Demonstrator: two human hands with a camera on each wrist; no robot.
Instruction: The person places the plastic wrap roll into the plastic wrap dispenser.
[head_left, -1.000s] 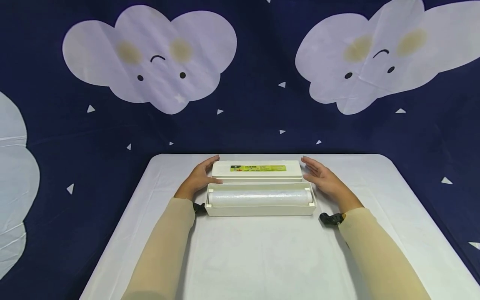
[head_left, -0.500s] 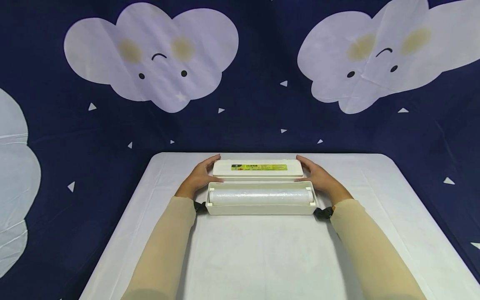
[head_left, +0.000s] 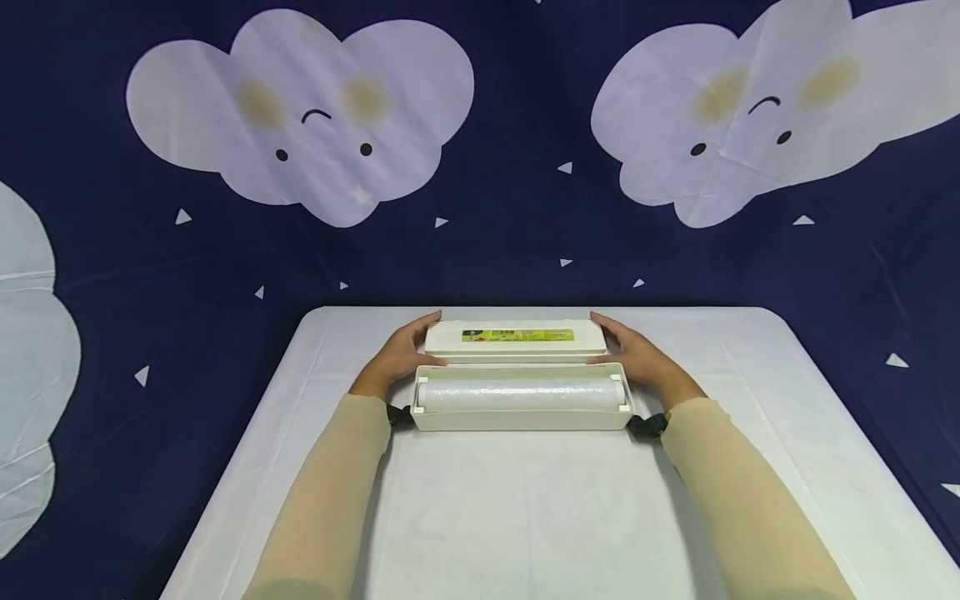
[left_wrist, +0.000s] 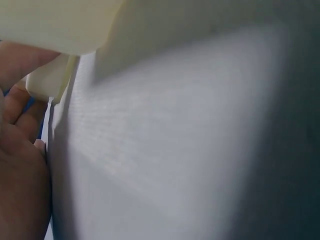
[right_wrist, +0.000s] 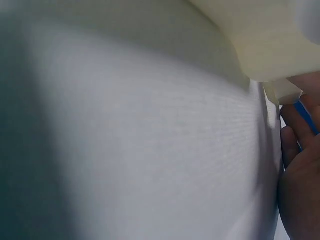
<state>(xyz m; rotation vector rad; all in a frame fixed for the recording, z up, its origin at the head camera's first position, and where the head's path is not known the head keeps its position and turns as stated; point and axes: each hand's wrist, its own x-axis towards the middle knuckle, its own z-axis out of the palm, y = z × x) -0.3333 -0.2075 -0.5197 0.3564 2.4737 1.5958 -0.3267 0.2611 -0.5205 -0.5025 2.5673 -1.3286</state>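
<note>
While the lid lay near the far edge of the table, just beyond the box holding a roll, the left hand and right hand gripped the lid's ends. The step seemed to be taking hold; next, a level lift looked called for.

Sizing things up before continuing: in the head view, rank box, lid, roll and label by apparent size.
1. Box
2. Lid and roll: too close to rank; the roll looks longer, the lid broader
3. Label

Off-white lid with yellow-green label
</note>
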